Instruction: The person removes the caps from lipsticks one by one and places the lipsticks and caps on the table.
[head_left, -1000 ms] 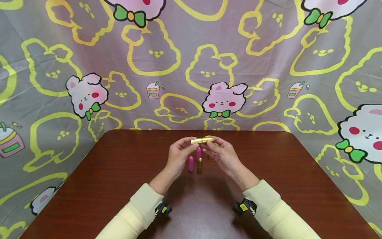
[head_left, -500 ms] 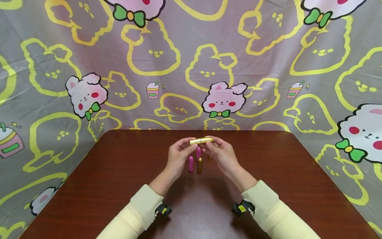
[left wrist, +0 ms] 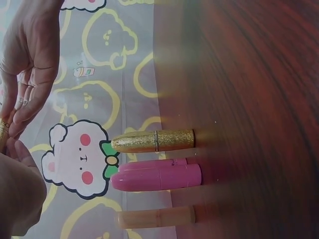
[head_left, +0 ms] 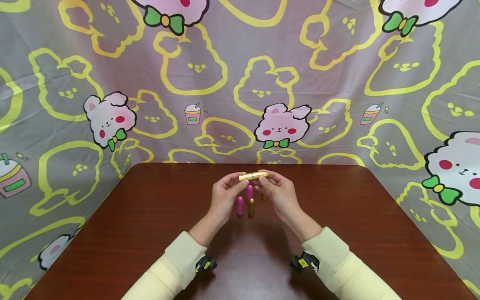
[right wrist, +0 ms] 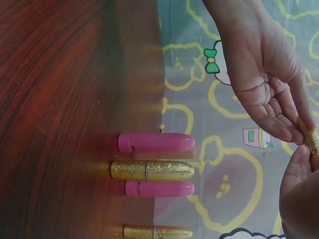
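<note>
A gold, bullet-shaped lipstick tube (head_left: 253,176) is held nearly level above the table, one end in each hand. My left hand (head_left: 224,195) pinches its blunt end between thumb and fingers. At the rounded end, my right hand (head_left: 282,194) pinches it likewise. Below them, a pink lipstick tube (head_left: 240,206) and a gold lipstick tube (head_left: 251,207) stand upright side by side. Another pink tube (head_left: 249,192) stands behind, and a further gold tube (right wrist: 157,232) is partly hidden by my right hand in the head view. In the left wrist view a beige tube (left wrist: 157,218) also stands there.
The dark brown wooden table (head_left: 150,216) reaches back to a grey cloth (head_left: 221,54) printed with rabbit heads and yellow outlines. The cloth also runs along both sides. A small black camera (head_left: 206,263) sits at the left wrist, another (head_left: 304,261) at the right.
Both hands keep their hold on the gold lipstick tube, which stays almost in place. My right wrist has shifted slightly inward. The standing tubes have not moved.
</note>
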Available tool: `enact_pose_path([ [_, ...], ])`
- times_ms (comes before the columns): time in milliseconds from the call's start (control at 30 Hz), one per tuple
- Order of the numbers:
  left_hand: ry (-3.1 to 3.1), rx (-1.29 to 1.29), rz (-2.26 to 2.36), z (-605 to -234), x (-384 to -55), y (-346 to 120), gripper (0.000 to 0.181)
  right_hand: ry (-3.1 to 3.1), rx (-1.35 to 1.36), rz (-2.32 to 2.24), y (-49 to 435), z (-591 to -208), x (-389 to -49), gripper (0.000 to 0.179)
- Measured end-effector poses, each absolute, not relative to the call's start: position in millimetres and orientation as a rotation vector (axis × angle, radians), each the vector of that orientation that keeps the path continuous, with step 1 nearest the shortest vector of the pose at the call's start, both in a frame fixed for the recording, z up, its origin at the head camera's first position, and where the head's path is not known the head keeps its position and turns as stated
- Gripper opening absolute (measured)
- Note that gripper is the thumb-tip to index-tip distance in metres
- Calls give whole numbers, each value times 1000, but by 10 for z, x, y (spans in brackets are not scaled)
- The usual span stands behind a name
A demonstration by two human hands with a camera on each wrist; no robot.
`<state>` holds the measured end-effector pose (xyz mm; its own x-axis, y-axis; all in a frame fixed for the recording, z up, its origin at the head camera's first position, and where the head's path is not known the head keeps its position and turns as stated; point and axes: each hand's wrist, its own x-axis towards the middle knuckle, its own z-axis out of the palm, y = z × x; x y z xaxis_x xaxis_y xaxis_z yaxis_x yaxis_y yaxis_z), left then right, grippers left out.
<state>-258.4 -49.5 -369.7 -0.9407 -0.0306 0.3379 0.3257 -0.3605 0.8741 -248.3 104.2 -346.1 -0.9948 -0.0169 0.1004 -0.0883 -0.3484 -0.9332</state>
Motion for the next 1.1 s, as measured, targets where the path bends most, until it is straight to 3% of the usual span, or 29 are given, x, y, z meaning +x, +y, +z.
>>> enact_pose_path([
  [433,-1487,-392,-2421,-3666,-2631,-629,18,-1607,108,2558,1282,-3457,-2536,12],
  [1100,-1395,-405,-2539,-3651,-2633,-746,15,-1622,199,2565,1395,-3410,-2543,12],
])
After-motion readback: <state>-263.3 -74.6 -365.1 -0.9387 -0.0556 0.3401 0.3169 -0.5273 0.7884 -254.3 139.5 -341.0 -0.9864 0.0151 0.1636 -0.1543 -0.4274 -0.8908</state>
